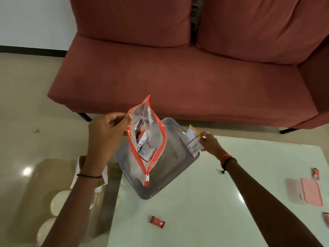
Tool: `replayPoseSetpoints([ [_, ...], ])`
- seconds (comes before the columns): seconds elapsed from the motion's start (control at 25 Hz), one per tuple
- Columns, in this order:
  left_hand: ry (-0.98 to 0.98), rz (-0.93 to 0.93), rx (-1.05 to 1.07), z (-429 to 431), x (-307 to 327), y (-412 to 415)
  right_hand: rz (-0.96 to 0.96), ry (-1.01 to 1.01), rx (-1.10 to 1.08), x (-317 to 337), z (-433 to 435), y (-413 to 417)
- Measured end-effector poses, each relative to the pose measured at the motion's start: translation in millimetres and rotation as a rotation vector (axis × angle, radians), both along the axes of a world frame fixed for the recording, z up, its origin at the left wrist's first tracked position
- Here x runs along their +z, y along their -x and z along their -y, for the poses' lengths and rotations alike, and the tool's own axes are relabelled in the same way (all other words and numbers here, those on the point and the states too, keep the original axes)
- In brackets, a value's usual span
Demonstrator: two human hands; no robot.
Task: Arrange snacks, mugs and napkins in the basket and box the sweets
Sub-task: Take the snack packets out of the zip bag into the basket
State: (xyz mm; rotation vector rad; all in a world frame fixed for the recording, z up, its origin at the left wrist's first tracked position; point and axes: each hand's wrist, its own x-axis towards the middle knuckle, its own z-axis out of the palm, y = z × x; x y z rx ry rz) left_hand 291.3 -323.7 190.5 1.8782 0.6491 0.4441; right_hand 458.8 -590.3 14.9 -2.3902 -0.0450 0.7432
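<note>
No print can be read here. The packets inside the clear zip bag carry small lettering and a red panel, too blurred to make out. The white sachet shows red lines and fine grey text, equally illegible.

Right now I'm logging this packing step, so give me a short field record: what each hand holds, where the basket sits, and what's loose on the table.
left hand: pinches rim of open orange-edged zip bag, packets inside
right hand: holds small snack packet at basket's far right rim
grey perforated basket: on table, below the bag
loose: red sweet in front, pink box at right
behind: red sofa
</note>
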Motion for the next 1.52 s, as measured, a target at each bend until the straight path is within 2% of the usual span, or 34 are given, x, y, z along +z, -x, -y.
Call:
replayPoseSetpoints([
  [0.2, -0.065, -0.005, 0.037, -3.2, -3.7, 9.2, -0.128, 0.017, -0.036, -66.6, -2.2, 4.6],
  [0.28, -0.055, -0.001, 0.055, -3.8, -4.3, 12.8, -0.064, 0.082, -0.032, -73.6, -3.2, 7.9],
  [0.44, -0.083, -0.015, 0.081, -2.1, -7.1, 15.9, 0.213, 0.273, 0.011, -69.6, -3.5, 15.2],
  [0.64, -0.120, -0.048, 0.054, 6.2, -7.1, 19.3, 0.211, 0.251, 0.068, -56.7, 5.1, 10.7],
  [0.8, -0.155, -0.079, 0.054, 15.9, -2.1, 30.0, 0.256, 0.088, 0.003, -15.4, 2.5, 12.5],
  [0.96, -0.147, -0.140, 0.054, 32.1, 4.0, 44.5, 0.417, -0.329, -0.077, 98.8, -25.6, 43.0],
  [1.04, -0.148, -0.145, 0.032, 42.4, 8.5, 50.0, 0.581, -0.528, 0.110, 166.5, -34.8, 72.8],
  [1.12, -0.140, -0.149, 0.015, 53.4, 13.2, 53.8, 0.614, -0.605, 0.475, 210.4, -41.0, 96.2],
  [1.16, -0.131, -0.149, 0.006, 59.2, 15.1, 54.6, 0.542, -0.519, 0.674, 218.7, -46.8, 104.1],
  [1.24, -0.134, -0.144, -0.017, 71.3, 18.5, 55.9, 0.370, -0.136, 1.010, 213.3, -62.5, 119.0],
  [1.32, -0.197, -0.166, -0.039, 84.3, 20.5, 57.9, 0.253, 0.168, 1.174, 185.4, -73.7, 131.7],
  [1.44, -0.242, -0.164, -0.062, 100.4, 21.2, 62.1, 0.348, 0.442, 1.393, 152.0, -78.0, 142.0],
  [1.52, -0.237, -0.136, -0.073, 107.2, 22.0, 65.1, 0.523, 0.444, 1.413, 139.4, -76.0, 144.5],
])
